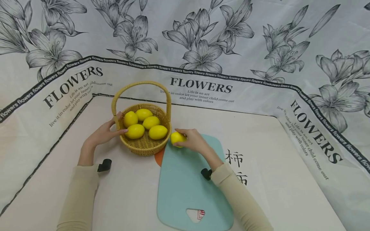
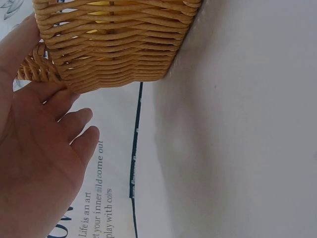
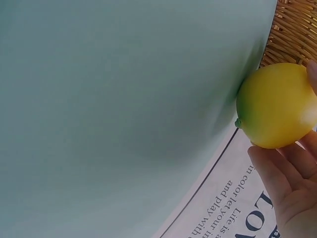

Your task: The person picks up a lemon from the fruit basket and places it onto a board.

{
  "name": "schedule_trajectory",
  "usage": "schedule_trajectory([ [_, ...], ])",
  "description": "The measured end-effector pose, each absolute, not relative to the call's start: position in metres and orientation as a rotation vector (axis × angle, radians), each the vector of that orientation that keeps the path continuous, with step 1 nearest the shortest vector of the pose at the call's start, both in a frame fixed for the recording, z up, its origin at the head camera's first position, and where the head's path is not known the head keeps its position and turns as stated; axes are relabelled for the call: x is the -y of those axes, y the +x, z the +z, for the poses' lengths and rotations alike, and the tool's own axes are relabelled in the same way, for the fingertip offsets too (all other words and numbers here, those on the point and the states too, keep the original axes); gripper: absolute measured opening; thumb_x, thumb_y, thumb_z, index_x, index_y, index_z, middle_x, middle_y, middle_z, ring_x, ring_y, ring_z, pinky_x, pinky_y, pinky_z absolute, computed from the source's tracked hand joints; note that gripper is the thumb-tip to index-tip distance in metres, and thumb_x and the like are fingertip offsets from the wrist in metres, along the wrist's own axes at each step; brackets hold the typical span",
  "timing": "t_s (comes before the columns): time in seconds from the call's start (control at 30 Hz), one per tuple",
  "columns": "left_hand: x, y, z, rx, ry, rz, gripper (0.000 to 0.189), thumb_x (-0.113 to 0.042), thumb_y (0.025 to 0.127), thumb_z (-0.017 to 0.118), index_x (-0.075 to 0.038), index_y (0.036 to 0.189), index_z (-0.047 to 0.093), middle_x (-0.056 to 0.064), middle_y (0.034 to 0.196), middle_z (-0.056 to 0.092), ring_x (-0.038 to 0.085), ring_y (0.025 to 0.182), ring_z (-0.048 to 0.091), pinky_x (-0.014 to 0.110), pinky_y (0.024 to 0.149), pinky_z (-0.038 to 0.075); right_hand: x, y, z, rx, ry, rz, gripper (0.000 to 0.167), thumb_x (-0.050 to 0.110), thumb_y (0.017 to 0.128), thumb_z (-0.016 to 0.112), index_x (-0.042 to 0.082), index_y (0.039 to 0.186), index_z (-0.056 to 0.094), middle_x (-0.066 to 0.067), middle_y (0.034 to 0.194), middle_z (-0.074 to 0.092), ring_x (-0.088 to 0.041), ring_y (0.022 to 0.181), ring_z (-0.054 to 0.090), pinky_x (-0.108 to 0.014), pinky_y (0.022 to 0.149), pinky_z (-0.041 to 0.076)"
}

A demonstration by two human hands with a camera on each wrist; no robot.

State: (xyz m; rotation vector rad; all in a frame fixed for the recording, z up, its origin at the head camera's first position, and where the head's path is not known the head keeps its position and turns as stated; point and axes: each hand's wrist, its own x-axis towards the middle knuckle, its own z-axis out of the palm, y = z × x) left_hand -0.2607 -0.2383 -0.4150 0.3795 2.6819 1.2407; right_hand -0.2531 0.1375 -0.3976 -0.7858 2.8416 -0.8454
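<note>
A woven basket (image 1: pixel 145 148) with a tall arched handle holds several yellow lemons (image 1: pixel 157 132). At its left side my left hand (image 1: pixel 102 131) grips the rim near the handle's base, the thumb over the edge and the fingers outside. The left wrist view shows this hand (image 2: pixel 44 134) against the wicker wall (image 2: pixel 114 54). My right hand (image 1: pixel 194 140) pinches another lemon (image 1: pixel 177 139) just right of the basket, over the top left corner of a light blue cutting board (image 1: pixel 190 179). In the right wrist view, this lemon (image 3: pixel 272 106) shows a greenish stem end between thumb and fingers.
An orange patch (image 1: pixel 159 158) shows between the basket and the board. The white tabletop cover (image 1: pixel 274 160) carries black printed characters (image 1: pixel 234 158) right of the board. Behind stands a flower-printed cloth wall (image 1: pixel 202 85). Black wrist devices (image 1: pixel 104 165) sit by both sleeves.
</note>
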Motion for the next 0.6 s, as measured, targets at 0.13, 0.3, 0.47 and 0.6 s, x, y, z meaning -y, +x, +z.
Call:
schedule_trajectory([
  [0.13, 0.2382, -0.2602, -0.4149, -2.682, 0.374, 1.243, 0.09, -0.051, 0.092, 0.06, -0.03, 0.155, 0.0, 0.014, 0.16, 0.005, 0.047, 0.142, 0.008, 0.068, 0.109, 0.012, -0.1374, -0.2536, -0.3999, -2.838, -0.79, -0.858, 0.066, 0.029, 0.08, 0.08, 0.004, 0.136, 0.055, -0.014, 0.132, 0.059, -0.02, 0.104, 0.059, -0.036, 0.093, 0.049],
  [0.3, 0.2375, -0.2596, -0.4142, -2.687, 0.37, 1.237, 0.09, -0.051, 0.092, 0.06, -0.029, 0.155, 0.0, 0.015, 0.16, 0.005, 0.048, 0.142, 0.008, 0.069, 0.108, 0.012, -0.1379, -0.2542, -0.4019, -2.832, -0.799, -0.859, 0.067, 0.029, 0.08, 0.08, 0.003, 0.137, 0.054, -0.013, 0.134, 0.057, -0.02, 0.107, 0.059, -0.036, 0.094, 0.049],
  [0.47, 0.2376, -0.2596, -0.4141, -2.69, 0.37, 1.236, 0.089, -0.051, 0.092, 0.059, -0.03, 0.155, 0.0, 0.014, 0.16, 0.005, 0.048, 0.142, 0.008, 0.069, 0.108, 0.012, -0.1375, -0.2533, -0.3985, -2.84, -0.787, -0.88, 0.069, 0.031, 0.079, 0.081, 0.004, 0.137, 0.054, -0.015, 0.129, 0.06, -0.018, 0.089, 0.058, -0.037, 0.089, 0.049],
  [0.6, 0.2376, -0.2594, -0.414, -2.686, 0.369, 1.238, 0.089, -0.051, 0.092, 0.059, -0.03, 0.155, 0.0, 0.013, 0.161, 0.004, 0.048, 0.142, 0.008, 0.069, 0.108, 0.012, -0.1369, -0.2526, -0.3955, -2.848, -0.781, -0.892, 0.07, 0.033, 0.08, 0.08, 0.006, 0.138, 0.053, -0.016, 0.128, 0.06, -0.018, 0.075, 0.05, -0.038, 0.086, 0.047],
])
